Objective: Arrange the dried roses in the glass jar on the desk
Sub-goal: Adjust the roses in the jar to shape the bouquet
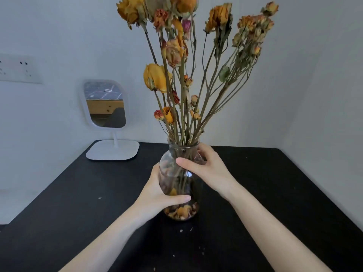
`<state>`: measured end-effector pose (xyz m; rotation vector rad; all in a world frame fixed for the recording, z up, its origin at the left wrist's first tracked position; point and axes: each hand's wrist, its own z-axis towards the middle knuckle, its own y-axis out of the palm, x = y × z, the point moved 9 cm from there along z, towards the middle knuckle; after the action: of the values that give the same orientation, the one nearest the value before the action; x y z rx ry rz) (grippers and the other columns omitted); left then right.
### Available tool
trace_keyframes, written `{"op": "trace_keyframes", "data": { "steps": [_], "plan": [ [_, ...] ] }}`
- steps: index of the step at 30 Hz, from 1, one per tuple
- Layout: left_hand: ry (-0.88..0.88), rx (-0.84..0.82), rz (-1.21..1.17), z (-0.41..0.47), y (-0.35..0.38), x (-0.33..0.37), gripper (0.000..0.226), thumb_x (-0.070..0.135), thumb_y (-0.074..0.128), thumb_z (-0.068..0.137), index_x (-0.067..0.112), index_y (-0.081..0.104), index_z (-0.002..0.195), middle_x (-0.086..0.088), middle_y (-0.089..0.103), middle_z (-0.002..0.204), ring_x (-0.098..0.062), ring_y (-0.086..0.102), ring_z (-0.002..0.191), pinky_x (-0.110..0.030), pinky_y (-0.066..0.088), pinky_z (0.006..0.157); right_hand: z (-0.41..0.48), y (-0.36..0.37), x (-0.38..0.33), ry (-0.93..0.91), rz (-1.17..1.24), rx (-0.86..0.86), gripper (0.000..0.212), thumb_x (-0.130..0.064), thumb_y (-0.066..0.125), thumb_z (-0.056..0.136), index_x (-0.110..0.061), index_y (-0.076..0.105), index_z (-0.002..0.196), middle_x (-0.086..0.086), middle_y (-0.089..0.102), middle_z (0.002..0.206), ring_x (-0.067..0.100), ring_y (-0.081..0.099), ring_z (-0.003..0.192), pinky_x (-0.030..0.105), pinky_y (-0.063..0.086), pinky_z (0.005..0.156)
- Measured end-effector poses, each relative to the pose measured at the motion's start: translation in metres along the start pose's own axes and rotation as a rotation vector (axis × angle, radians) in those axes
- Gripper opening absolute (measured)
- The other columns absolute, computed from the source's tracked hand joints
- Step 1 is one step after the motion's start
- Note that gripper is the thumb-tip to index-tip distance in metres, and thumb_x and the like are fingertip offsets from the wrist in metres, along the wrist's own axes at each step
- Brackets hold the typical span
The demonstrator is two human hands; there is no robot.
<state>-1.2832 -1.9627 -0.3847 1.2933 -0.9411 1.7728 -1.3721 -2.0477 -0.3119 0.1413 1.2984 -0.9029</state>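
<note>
Glass, clear and round-bellied with a short narrow neck: the jar [177,180] stands upright near the middle of the black tabletop [275,193], and we hold it with 2 bare hands. Our left hand [155,193] wraps the lower belly from the left, its thumb lying across the front of the glass. The other fingers go round the back, and we make them out only dimly through the jar. Our right hand [209,165] grips the shoulder and neck from the right, thumb in front, fingers curled out of sight behind. Both forearms are cut off by the bottom edge.

The dried orange and yellow roses [173,52] stand in the jar, their brown stems fanning upward and to the right. The highest blooms are cropped by the top edge, so we cannot count them. Inside the glass the stem ends blur together. Loose orange petals [181,211] lie heaped at the bottom.

A white rounded-square mirror on a flat stand [105,104] sits at the back left corner of the tabletop. Its reflection shows something wooden and something dark that we cannot identify. A white wall socket panel [17,68] is cut by the left edge. Tiny pale crumbs [99,198] dot the tabletop.
</note>
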Motion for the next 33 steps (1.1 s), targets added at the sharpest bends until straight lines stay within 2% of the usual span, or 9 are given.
{"op": "trace_keyframes", "data": {
  "steps": [4, 6, 8, 10, 12, 16, 21, 28, 33],
  "plan": [
    [-0.030, 0.003, 0.038, 0.012, -0.001, -0.001, 0.085, 0.030, 0.090, 0.050, 0.054, 0.037, 0.113, 0.040, 0.054, 0.110, 0.020, 0.050, 0.104, -0.001, 0.045, 0.074, 0.008, -0.006, -0.002, -0.003, 0.000, 0.005, 0.045, -0.044, 0.068, 0.076, -0.026, 0.058, 0.116, -0.002, 0.058, 0.123, 0.010, 0.052, 0.115, 0.030, 0.042, 0.098],
    [-0.035, 0.003, 0.037, 0.023, -0.002, 0.003, 0.083, 0.034, 0.090, 0.048, 0.054, 0.039, 0.110, 0.042, 0.054, 0.107, 0.021, 0.050, 0.102, 0.000, 0.044, 0.071, 0.015, -0.014, -0.006, -0.019, 0.010, 0.015, 0.038, -0.042, 0.067, 0.078, -0.027, 0.059, 0.112, -0.004, 0.060, 0.119, 0.005, 0.054, 0.110, 0.023, 0.043, 0.093],
    [-0.038, 0.010, 0.049, 0.038, -0.003, 0.009, 0.082, 0.040, 0.089, 0.045, 0.056, 0.040, 0.107, 0.038, 0.056, 0.107, 0.019, 0.052, 0.102, -0.007, 0.047, 0.074, 0.026, -0.022, -0.011, -0.035, 0.022, 0.022, 0.027, -0.040, 0.066, 0.080, -0.032, 0.060, 0.105, -0.010, 0.062, 0.113, -0.002, 0.054, 0.104, 0.013, 0.041, 0.084],
    [-0.042, 0.008, 0.068, 0.056, -0.004, 0.015, 0.087, 0.043, 0.089, 0.043, 0.052, 0.040, 0.114, 0.029, 0.056, 0.114, 0.009, 0.052, 0.110, -0.018, 0.046, 0.086, 0.040, -0.030, -0.013, -0.031, 0.032, 0.030, 0.020, -0.039, 0.066, 0.081, -0.036, 0.058, 0.099, -0.017, 0.061, 0.108, -0.004, 0.052, 0.102, 0.014, 0.038, 0.082],
    [-0.050, 0.013, 0.090, 0.077, -0.007, 0.019, 0.097, 0.041, 0.090, 0.045, 0.042, 0.036, 0.126, 0.021, 0.053, 0.123, -0.002, 0.050, 0.117, -0.029, 0.043, 0.095, 0.058, -0.038, -0.012, -0.028, 0.049, 0.048, 0.022, -0.037, 0.067, 0.081, -0.034, 0.057, 0.101, -0.019, 0.060, 0.107, -0.003, 0.051, 0.102, 0.017, 0.037, 0.083],
    [-0.087, 0.043, 0.108, 0.122, -0.014, 0.013, 0.104, 0.033, 0.090, 0.051, 0.029, 0.029, 0.135, 0.006, 0.047, 0.134, -0.011, 0.044, 0.122, -0.030, 0.039, 0.093, 0.101, -0.047, 0.002, 0.017, 0.038, 0.051, 0.041, -0.035, 0.067, 0.081, -0.023, 0.054, 0.118, -0.007, 0.058, 0.121, 0.010, 0.051, 0.112, 0.027, 0.038, 0.093],
    [-0.109, 0.024, 0.067, 0.168, -0.016, -0.005, 0.103, 0.023, 0.090, 0.054, 0.024, 0.027, 0.136, -0.002, 0.041, 0.140, -0.019, 0.038, 0.131, -0.049, 0.032, 0.109, 0.142, -0.052, 0.025, 0.047, 0.037, -0.001, 0.044, -0.032, 0.067, 0.081, -0.019, 0.052, 0.121, -0.004, 0.057, 0.123, 0.013, 0.051, 0.113, 0.030, 0.039, 0.096],
    [-0.137, 0.045, 0.039, 0.201, -0.018, -0.035, 0.108, 0.022, 0.089, 0.054, 0.027, 0.022, 0.139, -0.001, 0.037, 0.143, -0.017, 0.030, 0.136, -0.051, 0.028, 0.111, 0.174, -0.053, 0.058, 0.068, 0.020, -0.020, 0.049, -0.032, 0.068, 0.081, -0.016, 0.052, 0.125, 0.000, 0.057, 0.128, 0.017, 0.050, 0.119, 0.034, 0.037, 0.103],
    [-0.161, 0.028, 0.038, 0.211, -0.020, -0.048, 0.111, 0.021, 0.089, 0.056, 0.031, 0.017, 0.140, -0.001, 0.034, 0.145, -0.017, 0.028, 0.136, -0.047, 0.027, 0.112, 0.184, -0.049, 0.072, 0.070, 0.010, -0.033, 0.043, -0.031, 0.068, 0.082, -0.020, 0.053, 0.121, -0.005, 0.058, 0.122, 0.011, 0.050, 0.113, 0.028, 0.036, 0.096]
  ]
}}
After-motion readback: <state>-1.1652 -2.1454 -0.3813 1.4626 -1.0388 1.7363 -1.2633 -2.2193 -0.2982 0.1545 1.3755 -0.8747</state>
